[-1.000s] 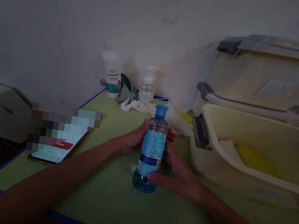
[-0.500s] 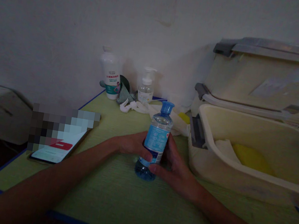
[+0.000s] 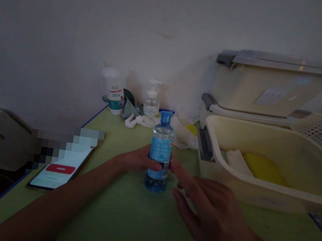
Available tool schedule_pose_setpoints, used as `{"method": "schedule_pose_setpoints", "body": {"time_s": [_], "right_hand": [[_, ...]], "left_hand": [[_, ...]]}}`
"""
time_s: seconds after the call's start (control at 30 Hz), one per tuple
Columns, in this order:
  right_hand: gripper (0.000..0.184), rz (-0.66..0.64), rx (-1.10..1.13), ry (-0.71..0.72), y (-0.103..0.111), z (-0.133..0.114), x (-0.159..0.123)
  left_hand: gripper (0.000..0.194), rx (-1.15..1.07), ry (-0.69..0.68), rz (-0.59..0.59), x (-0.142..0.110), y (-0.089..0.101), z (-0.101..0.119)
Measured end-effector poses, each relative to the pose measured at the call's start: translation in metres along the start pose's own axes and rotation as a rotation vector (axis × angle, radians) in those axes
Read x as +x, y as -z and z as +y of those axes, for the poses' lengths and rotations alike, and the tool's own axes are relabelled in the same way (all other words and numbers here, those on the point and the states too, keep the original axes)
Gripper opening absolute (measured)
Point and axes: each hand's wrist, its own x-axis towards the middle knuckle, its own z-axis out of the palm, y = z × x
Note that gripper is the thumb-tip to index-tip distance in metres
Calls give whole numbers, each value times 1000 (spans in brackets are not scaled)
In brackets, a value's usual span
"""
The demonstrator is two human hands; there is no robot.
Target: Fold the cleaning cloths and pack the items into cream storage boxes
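Note:
A clear plastic bottle (image 3: 160,153) with a blue cap and blue label stands upright on the green table (image 3: 120,220). My left hand (image 3: 138,160) wraps round its lower half from the left, thumb across the label. My right hand (image 3: 207,211) hovers just right of the bottle, fingers stretched out and apart, holding nothing; one fingertip is close to the bottle's side.
A phone (image 3: 60,165) with a lit screen lies at the left. A white bottle (image 3: 113,90), a pump dispenser (image 3: 151,99) and crumpled cloths (image 3: 178,129) stand by the wall. A cream plastic basin (image 3: 260,185) with a yellow item fills the right, below a lidded box (image 3: 272,89).
My right hand has let go of the bottle and drawn back toward me, fingers spread. The bottle went from tilted to upright on the table, still in my left hand.

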Motion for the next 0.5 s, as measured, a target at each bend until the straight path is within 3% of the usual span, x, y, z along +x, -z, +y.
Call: {"method": "schedule_pose_setpoints", "body": {"time_s": [0.07,0.13,0.2,0.23,0.3,0.37,0.4,0.5], "right_hand": [[49,57,-156,109,25,2,-11],[52,128,-340,115,48,17,-26],[49,167,-488,33,67,41,-43],[44,112,-553,-32,74,55,-53],[34,-5,-611,-101,85,80,-71],[34,-39,-629,-154,89,93,-84],[37,-75,-602,-166,90,94,-87],[44,4,-607,-195,88,78,-82]], "left_hand": [[44,-19,13,-16,1,1,-1],[45,-50,30,-15,2,2,-1],[46,-75,40,10,3,2,-1],[47,-84,42,27,4,2,-1],[47,-107,40,71,5,1,-1],[46,-141,32,142,6,0,-2],[44,-160,25,185,7,0,-1],[36,-221,-4,332,8,0,2]]}}
